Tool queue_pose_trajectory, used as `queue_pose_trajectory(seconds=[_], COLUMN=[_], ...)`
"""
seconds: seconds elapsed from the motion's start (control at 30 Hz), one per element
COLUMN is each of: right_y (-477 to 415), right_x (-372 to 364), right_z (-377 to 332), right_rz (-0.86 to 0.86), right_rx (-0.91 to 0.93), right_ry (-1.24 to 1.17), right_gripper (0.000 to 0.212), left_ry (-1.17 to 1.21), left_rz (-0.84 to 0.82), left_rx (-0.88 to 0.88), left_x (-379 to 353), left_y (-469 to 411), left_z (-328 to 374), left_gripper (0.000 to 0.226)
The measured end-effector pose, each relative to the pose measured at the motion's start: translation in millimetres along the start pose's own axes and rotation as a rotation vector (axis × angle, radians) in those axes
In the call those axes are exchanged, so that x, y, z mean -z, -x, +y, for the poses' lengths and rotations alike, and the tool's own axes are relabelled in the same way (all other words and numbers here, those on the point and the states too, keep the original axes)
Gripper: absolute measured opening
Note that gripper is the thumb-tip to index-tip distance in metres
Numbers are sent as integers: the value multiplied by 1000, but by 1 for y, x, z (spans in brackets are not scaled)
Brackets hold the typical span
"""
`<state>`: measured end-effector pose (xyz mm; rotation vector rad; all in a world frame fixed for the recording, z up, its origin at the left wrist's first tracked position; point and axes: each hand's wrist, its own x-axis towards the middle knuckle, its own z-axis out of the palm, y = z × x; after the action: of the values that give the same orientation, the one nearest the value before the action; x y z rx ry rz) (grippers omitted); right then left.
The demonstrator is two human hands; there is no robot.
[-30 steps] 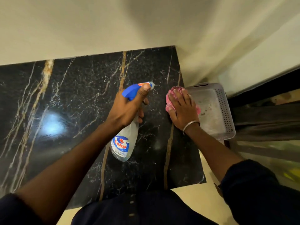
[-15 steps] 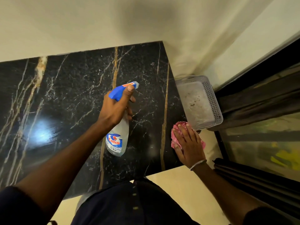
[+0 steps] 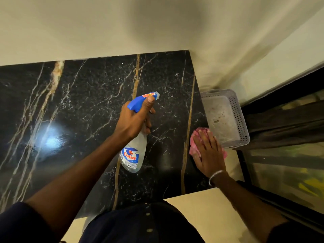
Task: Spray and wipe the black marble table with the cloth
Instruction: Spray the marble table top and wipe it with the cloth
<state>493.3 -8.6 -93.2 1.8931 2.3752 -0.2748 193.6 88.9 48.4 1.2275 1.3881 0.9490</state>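
Note:
The black marble table (image 3: 84,106), veined in gold and white, fills the left and middle. My left hand (image 3: 135,120) grips a clear spray bottle (image 3: 135,155) with a blue trigger head, held above the table's right half, nozzle pointing right and away. My right hand (image 3: 209,155) lies flat with straight fingers on a pink cloth (image 3: 195,146), pressing it onto the table's right edge. Most of the cloth is hidden under the hand.
A grey perforated plastic basket (image 3: 240,120) sits just beyond the table's right edge, next to the cloth. A cream wall runs behind the table. A dark-framed glass panel (image 3: 289,163) stands at the right. Pale floor shows below the table's near edge.
My right hand slid the cloth along the right edge toward me, then back a little toward the basket. The left hand kept the bottle above the table.

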Motion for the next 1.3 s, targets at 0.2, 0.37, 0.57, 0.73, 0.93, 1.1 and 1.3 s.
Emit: queue_pose_trajectory(seconds=[0.2,0.37,0.57,0.73,0.93,1.1,1.3], right_y=[-126,-213,-315,-377,-378,-373,-378], right_x=[18,32,48,59,58,55,52], right_z=[6,9,4,-6,-13,-51,-155], right_rz=[29,51,53,72,88,45,11], right_rx=[46,51,89,28,-17,-57,81], right_ry=[5,76,22,-5,-49,-72,-89], right_gripper=[64,64,63,62,64,66,66], left_ry=[91,123,140,98,88,91,75], left_rz=[17,30,60,83,93,90,85], left_rx=[59,73,137,185,174,118,112], left_x=[8,18,29,40,52,63,101], left_y=[-29,-63,-117,-147,-157,-145,-129], left_z=[2,2,-2,-4,-2,2,-3], left_gripper=[38,37,56,52,41,28,34])
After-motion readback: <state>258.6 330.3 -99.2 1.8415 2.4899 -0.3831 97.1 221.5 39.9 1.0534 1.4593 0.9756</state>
